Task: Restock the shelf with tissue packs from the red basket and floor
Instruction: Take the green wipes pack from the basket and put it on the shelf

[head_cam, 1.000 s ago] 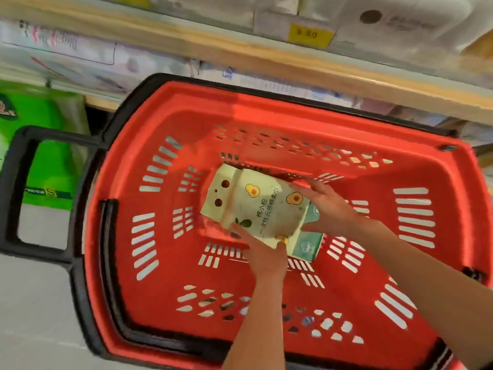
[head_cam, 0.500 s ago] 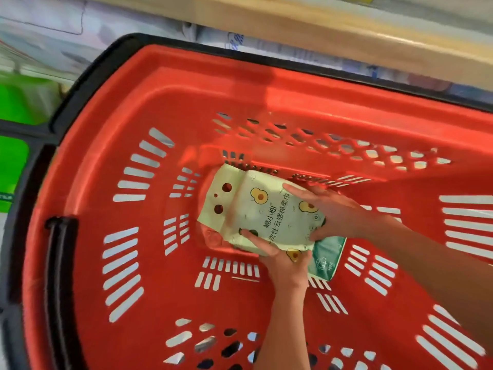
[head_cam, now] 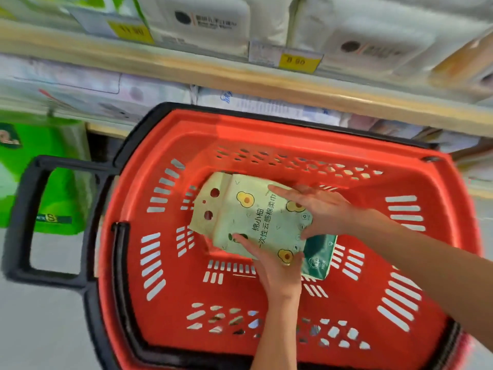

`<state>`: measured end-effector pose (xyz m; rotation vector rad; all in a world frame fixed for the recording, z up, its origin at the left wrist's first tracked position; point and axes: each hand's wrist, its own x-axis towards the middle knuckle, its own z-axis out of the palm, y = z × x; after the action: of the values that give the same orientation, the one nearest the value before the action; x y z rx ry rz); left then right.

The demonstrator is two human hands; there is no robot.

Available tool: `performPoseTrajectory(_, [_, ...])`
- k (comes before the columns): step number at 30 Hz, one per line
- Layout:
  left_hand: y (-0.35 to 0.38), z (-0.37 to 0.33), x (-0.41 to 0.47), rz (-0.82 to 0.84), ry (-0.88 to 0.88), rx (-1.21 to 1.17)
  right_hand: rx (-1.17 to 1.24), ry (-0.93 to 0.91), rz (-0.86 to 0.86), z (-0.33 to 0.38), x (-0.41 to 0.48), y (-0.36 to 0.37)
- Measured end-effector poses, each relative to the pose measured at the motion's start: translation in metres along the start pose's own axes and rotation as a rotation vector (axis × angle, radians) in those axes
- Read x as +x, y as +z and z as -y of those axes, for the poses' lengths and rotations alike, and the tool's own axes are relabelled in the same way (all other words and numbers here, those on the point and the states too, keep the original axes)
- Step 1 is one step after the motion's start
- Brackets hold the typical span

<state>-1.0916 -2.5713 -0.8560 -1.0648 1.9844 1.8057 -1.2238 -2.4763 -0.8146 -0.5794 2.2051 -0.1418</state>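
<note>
A pale green tissue pack printed with avocados lies inside the red basket, over a darker green pack that pokes out at its lower right. My left hand grips the pale pack's near edge from below. My right hand lies on its far right end, fingers spread over the top and thumb at the side. Both hands hold the same pack above the basket floor.
The basket has a black rim and a black handle sticking out to the left. Behind it runs a wooden shelf edge with yellow price tags and white tissue packs above. A green pack stands on the floor at left.
The pale green pack has come up slightly in both hands. The view has pulled back and up, so the shelf and basket handle show again.
</note>
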Motion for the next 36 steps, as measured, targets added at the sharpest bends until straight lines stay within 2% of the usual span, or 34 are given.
performPoseTrajectory(6, [-0.031, -0.083, -0.056, 0.035, 0.008, 0.064, -0.051, -0.007, -0.112, 0.034, -0.071, -0.064])
performPoseTrajectory(10, [-0.059, -0.136, -0.108, 0.027, 0.089, 0.070, -0.055, 0.007, -0.191, 0.066, -0.137, -0.108])
performPoseTrajectory(13, [-0.082, -0.180, -0.148, 0.094, 0.165, -0.009, -0.051, 0.025, -0.282, 0.088, -0.196, -0.142])
performPoseTrajectory(22, [-0.117, -0.341, -0.248, 0.239, 0.513, 0.000, -0.022, 0.157, -0.612, 0.155, -0.377, -0.271])
performPoseTrajectory(36, [-0.183, -0.599, -0.400, 0.374, 1.163, -0.018, -0.179, 0.143, -1.211, 0.250, -0.609, -0.440])
